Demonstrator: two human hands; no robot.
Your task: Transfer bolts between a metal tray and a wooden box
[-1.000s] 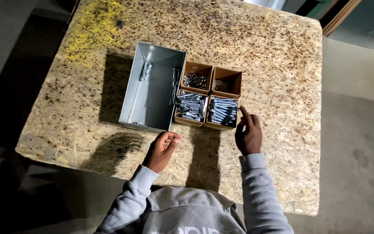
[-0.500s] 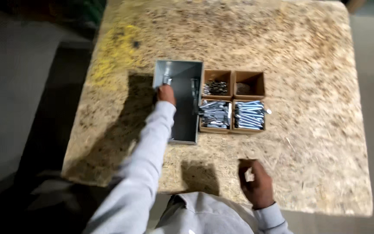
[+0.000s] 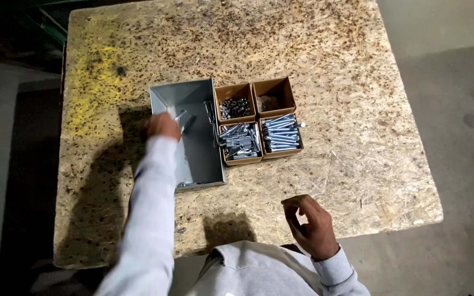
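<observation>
- The left hand [image 3: 164, 125] reaches into the grey metal tray [image 3: 198, 159] on the chipboard worktop [image 3: 346, 71], fingers closed on a small silvery bolt [image 3: 180, 115] near the tray's far end.
- The right hand [image 3: 309, 226] hovers over the worktop's near edge, fingers loosely curled, holding nothing that shows.
- Just right of the tray sit four brown boxes: dark nuts [image 3: 235, 108] in one, long bolts [image 3: 281, 133] and mixed bolts [image 3: 239, 142] in the near two.
</observation>
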